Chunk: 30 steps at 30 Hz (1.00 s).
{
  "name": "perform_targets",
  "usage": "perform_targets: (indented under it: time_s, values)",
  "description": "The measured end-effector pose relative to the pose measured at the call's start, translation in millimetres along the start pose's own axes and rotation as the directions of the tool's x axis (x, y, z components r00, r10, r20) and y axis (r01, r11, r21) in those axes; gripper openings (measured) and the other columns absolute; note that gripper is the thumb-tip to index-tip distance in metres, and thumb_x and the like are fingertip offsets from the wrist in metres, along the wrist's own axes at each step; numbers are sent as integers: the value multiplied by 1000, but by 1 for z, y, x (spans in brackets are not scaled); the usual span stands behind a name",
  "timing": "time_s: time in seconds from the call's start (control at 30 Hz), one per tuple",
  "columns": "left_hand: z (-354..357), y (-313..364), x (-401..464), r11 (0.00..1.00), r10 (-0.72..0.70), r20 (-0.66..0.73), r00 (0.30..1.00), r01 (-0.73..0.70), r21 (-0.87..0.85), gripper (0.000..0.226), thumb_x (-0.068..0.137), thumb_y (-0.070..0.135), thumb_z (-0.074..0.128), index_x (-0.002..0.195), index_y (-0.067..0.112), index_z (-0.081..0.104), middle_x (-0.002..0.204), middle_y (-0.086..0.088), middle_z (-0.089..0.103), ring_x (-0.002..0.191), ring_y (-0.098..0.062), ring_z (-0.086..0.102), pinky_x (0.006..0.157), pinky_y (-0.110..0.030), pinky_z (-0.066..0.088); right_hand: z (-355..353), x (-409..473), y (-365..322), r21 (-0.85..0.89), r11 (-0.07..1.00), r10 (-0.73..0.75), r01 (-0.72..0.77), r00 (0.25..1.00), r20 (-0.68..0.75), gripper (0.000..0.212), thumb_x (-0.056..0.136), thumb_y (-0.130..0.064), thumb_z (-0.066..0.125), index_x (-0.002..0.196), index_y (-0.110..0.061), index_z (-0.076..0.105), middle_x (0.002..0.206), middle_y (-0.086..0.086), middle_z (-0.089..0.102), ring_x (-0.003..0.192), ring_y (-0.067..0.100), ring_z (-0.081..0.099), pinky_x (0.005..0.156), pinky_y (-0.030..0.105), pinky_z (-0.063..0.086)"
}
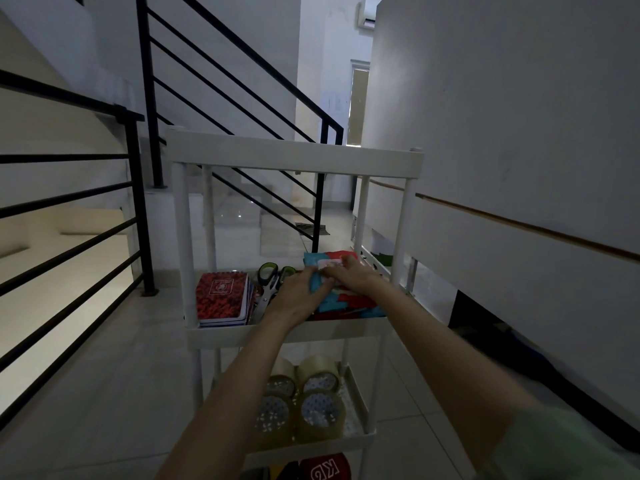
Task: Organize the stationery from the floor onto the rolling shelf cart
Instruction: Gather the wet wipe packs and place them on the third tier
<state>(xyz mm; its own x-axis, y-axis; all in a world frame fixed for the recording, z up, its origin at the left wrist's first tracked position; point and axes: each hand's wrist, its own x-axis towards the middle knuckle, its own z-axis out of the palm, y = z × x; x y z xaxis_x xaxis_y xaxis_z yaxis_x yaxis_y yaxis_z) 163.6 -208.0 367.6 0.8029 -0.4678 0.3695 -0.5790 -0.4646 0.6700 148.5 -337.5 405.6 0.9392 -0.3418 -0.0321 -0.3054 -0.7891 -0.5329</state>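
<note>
A white rolling shelf cart [294,161] stands in front of me. On its middle shelf lies a stack of red-and-blue patterned books [349,303]. My left hand [298,292] grips the stack's left edge, and my right hand [349,275] presses on its top, over a small pink-white label. Left of the stack lie green-handled scissors [273,278] and a pile of red spiral notebooks [221,296]. Several rolls of clear tape [311,400] fill the shelf below. Red and black items [325,469] show on the lowest shelf.
A black stair railing [145,188] runs to the left and behind the cart. A white wall panel [519,168] with a wooden strip is close on the right. Pale floor tiles [104,375] surround the cart. A dark mat [311,228] lies further down the hall.
</note>
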Motion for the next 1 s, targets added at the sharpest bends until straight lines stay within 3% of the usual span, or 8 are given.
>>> perform_targets:
  time_s: [0.13, 0.23, 0.3, 0.43, 0.53, 0.63, 0.8, 1.0]
  values:
    - [-1, 2, -1, 1000, 7, 19, 1000, -7, -3, 50, 95, 39, 44, 140, 15, 38, 133, -13, 50, 118, -23, 52, 81, -22, 43, 0, -6, 1, -193, 981, 11, -12, 1000, -4, 70, 90, -60, 34, 146, -20, 18, 139, 20, 39, 120, 36, 46, 98, 43, 41]
    - [0, 1, -1, 1000, 18, 27, 999, -19, 19, 45, 98, 39, 37, 137, 17, 42, 132, -12, 51, 118, -23, 51, 84, -24, 42, -3, -15, -14, -342, 938, -87, 50, 992, -94, 61, 94, -44, 42, 145, -15, 25, 148, 20, 23, 135, 41, 24, 109, 51, 29]
    - [0, 0, -1, 1000, 28, 2, 1000, -28, -3, 42, 100, 37, 31, 132, 16, 47, 127, -12, 55, 107, -18, 54, 79, -23, 42, -9, -15, -28, -457, 887, -143, 67, 981, -134, 61, 93, -36, 45, 145, -15, 21, 148, 23, 19, 135, 43, 20, 108, 52, 31]
    - [0, 0, 0, 1000, 25, -17, 1000, -25, -6, 41, 101, 34, 27, 129, 14, 50, 124, -13, 57, 106, -22, 55, 76, -23, 36, -38, -33, -49, -511, 824, -163, 246, 966, 202, 62, 92, -25, 52, 146, -18, 21, 145, 17, 32, 129, 36, 37, 102, 43, 37]
    - [-1, 0, 1, 999, -5, -29, 1000, 4, -42, 39, 101, 26, 28, 130, 12, 50, 127, -16, 55, 111, -26, 54, 81, -27, 43, -52, -38, -46, -614, 750, 25, 245, 918, 397, 74, 85, -24, 62, 146, -29, 20, 148, 12, 29, 130, 35, 39, 101, 43, 40]
    - [-1, 0, 1, 999, -13, -26, 1000, 11, -52, 38, 101, 22, 29, 131, 11, 50, 130, -16, 53, 114, -25, 52, 86, -27, 43, -44, -31, -37, -674, 698, 51, 242, 922, 384, 80, 84, -20, 64, 146, -32, 17, 150, 12, 26, 132, 34, 35, 103, 44, 38]
    - [-2, 2, 0, 1000, -15, -37, 999, 14, -27, 40, 100, 21, 33, 138, 13, 43, 131, -15, 53, 115, -25, 52, 87, -24, 42, -33, -31, -23, -704, 639, -122, 309, 945, 304, 75, 88, -3, 55, 148, -23, 15, 147, 14, 31, 134, 32, 34, 106, 42, 34]
    - [-1, 2, -2, 1000, -6, -35, 999, 5, -17, 42, 98, 24, 41, 140, 15, 41, 130, -15, 54, 112, -24, 58, 82, -25, 50, -35, -27, -20, -690, 670, -5, 273, 932, 364, 96, 80, -25, 69, 149, -29, 2, 151, 10, 25, 134, 32, 33, 107, 46, 35]
